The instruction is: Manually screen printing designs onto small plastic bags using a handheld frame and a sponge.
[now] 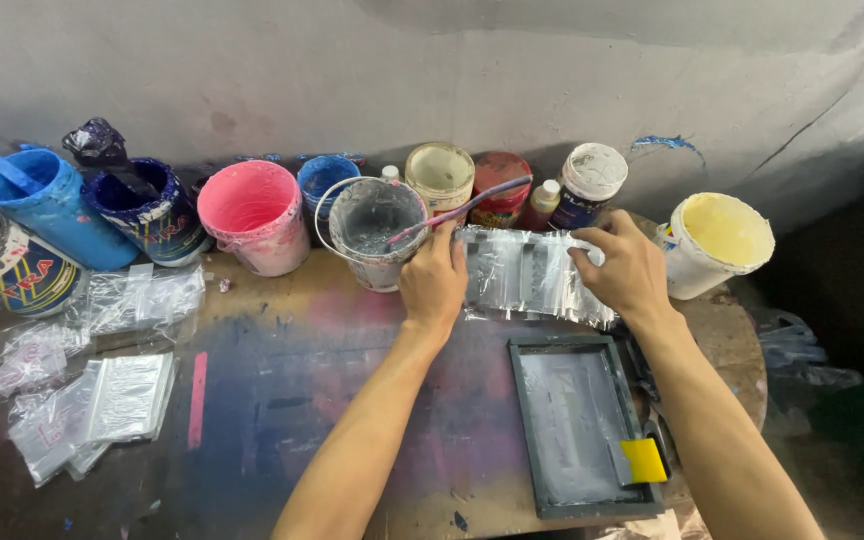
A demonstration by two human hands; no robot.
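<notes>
- Desk (pixel 282 400) under everything, round-ish wooden top, stained w/ blue, pink and purple paint.
- Paint tubs in a row along the back by the wall: blue bucket (pixel 52 210) far left w/ a blue stick in it, pink bucket (pixel 257 215) mid-left, pale yellow tub (pixel 717 240) far right.
- Dark-framed screen (pixel 582 425) lies flat near my right forearm, w/ a yellow-handled squeegee (pixel 644 460) resting at its lower right corner.
- Clear plastic bags (pixel 527 275), a stack held just above the desk, between my hands, right in front of the tubs.
- Loose plastic bags (pixel 102 400) in piles on the left side of the desk, well apart from my hands.
- Grey bucket (pixel 377 225) just behind my left hand, pink-purple stick leaning out over its rim.
- Left hand (pixel 434 280): fingers curled, pinching the left edge of the bag stack.
- Right hand (pixel 627 270): fingers closed over the stack's right edge, thumb toward the middle.
</notes>
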